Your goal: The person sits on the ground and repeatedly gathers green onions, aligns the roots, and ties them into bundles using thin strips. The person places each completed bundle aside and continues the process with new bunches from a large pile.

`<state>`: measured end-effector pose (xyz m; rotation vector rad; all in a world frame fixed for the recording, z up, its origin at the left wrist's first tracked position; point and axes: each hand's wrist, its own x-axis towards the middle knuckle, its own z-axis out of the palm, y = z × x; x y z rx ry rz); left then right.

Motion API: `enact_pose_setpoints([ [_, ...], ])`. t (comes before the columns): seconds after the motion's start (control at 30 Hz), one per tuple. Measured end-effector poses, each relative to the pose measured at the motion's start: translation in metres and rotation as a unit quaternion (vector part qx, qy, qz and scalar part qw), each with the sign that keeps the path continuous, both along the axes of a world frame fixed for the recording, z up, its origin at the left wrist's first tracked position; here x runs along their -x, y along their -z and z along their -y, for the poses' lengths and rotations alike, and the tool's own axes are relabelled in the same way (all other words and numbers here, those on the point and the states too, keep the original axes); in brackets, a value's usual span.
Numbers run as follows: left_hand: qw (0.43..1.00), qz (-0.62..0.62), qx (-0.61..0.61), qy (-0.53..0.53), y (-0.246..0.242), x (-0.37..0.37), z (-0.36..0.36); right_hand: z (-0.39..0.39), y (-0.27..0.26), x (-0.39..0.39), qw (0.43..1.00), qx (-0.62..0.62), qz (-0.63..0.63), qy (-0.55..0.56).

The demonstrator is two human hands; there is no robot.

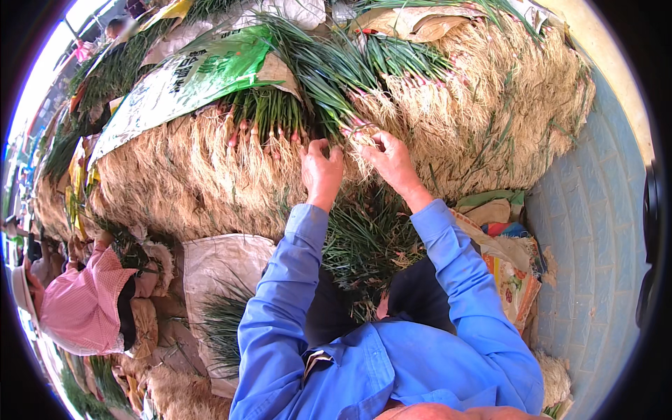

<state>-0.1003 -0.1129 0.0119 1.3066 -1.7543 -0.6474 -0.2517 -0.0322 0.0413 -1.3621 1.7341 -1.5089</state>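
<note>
A long heap of rooted allium plants [257, 121] with green stalks, pinkish bulbs and pale stringy roots lies before me. My left hand [322, 170] is at the edge of the roots, fingers curled; whether it holds anything cannot be told. My right hand [388, 160] has its thumb and fingers at the root end of a few plants [359, 128] that lie slantwise on the heap, their leaves pointing up and left. More plants [415, 63] lie fanned out above my right hand. Loose green leaves [373, 231] are piled below my hands, between my knees.
A green and white printed sack [210, 73] covers part of the heap. A pale woven sheet [226, 278] with cut leaves [226, 320] lies at left. A person in a pink checked top [86, 304] works farther left. Printed sacks [512, 289] stand at right by a blue-grey wall [588, 236].
</note>
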Motion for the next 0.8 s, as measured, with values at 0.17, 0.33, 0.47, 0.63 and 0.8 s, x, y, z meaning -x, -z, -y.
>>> enact_pose_setpoints([
  [0.17, 0.99, 0.016, -0.034, 0.137, -0.002, 0.007, 0.011, 0.009, 0.004, 0.004, 0.952, -0.037, -0.289, 0.096],
  [0.33, 0.975, -0.05, -0.172, 0.134, 0.019, 0.003, 0.029, -0.009, -0.015, 0.006, 0.941, -0.196, -0.276, 0.025],
  [0.47, 0.924, -0.163, -0.325, 0.119, 0.025, 0.001, 0.041, -0.006, -0.028, 0.021, 0.953, -0.128, -0.263, 0.076],
  [0.63, 0.99, -0.033, -0.123, 0.063, 0.014, 0.01, 0.034, 0.03, -0.016, 0.021, 0.929, -0.184, -0.314, 0.071],
  [0.8, 0.994, -0.033, -0.083, 0.058, 0.011, 0.012, 0.045, 0.064, 0.001, 0.011, 0.927, -0.243, -0.28, 0.054],
])
